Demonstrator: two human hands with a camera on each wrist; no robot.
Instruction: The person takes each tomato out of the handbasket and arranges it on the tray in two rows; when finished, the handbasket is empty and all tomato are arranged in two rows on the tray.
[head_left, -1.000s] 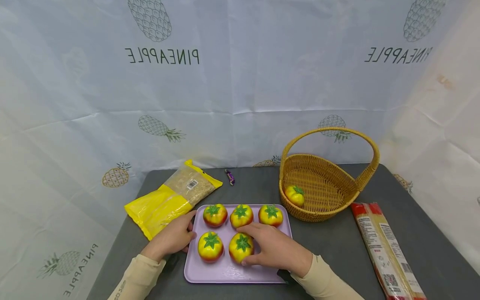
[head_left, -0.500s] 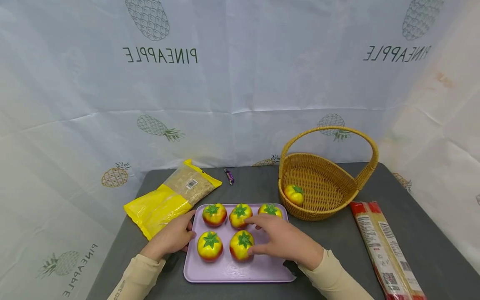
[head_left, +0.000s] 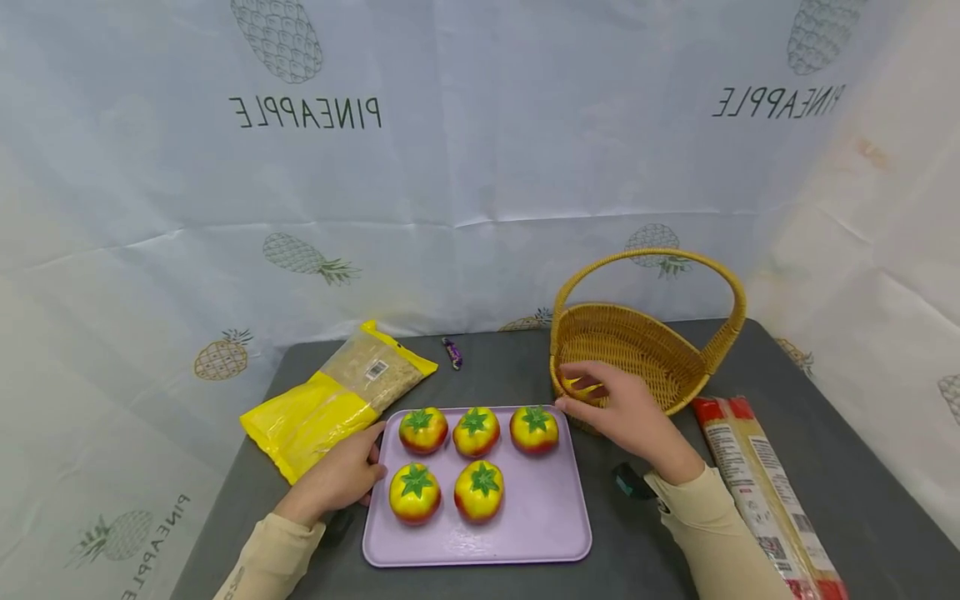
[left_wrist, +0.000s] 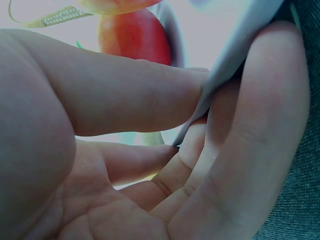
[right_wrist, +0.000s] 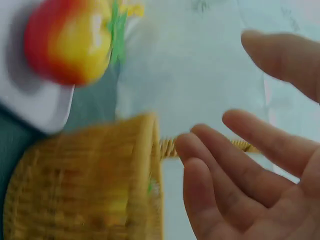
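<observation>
My left hand (head_left: pixel 341 473) pinches the left rim of a lilac tray (head_left: pixel 540 525), thumb above and fingers curled underneath, as the left wrist view shows. Several red-and-yellow tomato-like fruits with green leafy tops stand on the tray in two rows, among them a front-right fruit (head_left: pixel 478 493) and a back-right fruit (head_left: pixel 534 432). My right hand (head_left: pixel 626 410) is at the near left rim of a wicker basket (head_left: pixel 637 342). Its fingers are apart and loosely bent, holding nothing in the right wrist view. Another such fruit (head_left: pixel 576 387) inside the basket is mostly hidden behind this hand.
A yellow bag of grain-like food (head_left: pixel 337 400) lies left of the tray. Behind the tray is a small purple wrapped sweet (head_left: pixel 452 353). A long red-ended packet (head_left: pixel 768 500) lies along the right side of the dark table (head_left: pixel 502 379). The basket's handle arches high.
My right hand has left the front-right fruit and moved right and back to the basket, with nothing in it. The fruit stays on the tray. My left hand keeps its grip on the rim.
</observation>
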